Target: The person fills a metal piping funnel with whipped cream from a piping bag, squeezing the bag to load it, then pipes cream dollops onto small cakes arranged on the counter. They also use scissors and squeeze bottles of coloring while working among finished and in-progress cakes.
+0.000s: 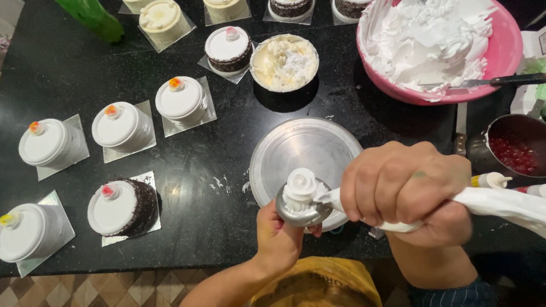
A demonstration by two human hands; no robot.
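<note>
Right hand (pixel 406 187): fist closed around the white piping bag (pixel 500 204), squeezing near its tip; bag tail runs off to the right. Bag tip meets a white cream flower (pixel 300 187) being formed on a small round metal flower nail (pixel 301 213).

Left hand (pixel 278 239): fingers pinched together beneath the nail head, gripping its stem from below. Stem itself hidden by the fingers.

Position: nail and cream flower sit above the near edge of the round metal turntable (pixel 301 150), at the near centre of the black desk (pixel 216 182).

Surroundings: pink bowl (pixel 506 57) of whipped cream at far right, a knife (pixel 489 82) resting across its rim. Metal pot (pixel 515 148) with red cherry filling at right, just near of the bowl. A round tin of cream (pixel 284 62) far of the turntable.

Left half of desk: small cakes on square silver boards. Most are white-iced with a small coloured topper, e.g. one (pixel 182 101); one near the turntable has chocolate sides (pixel 122 207). More cakes line the far edge, partly cut off.
</note>
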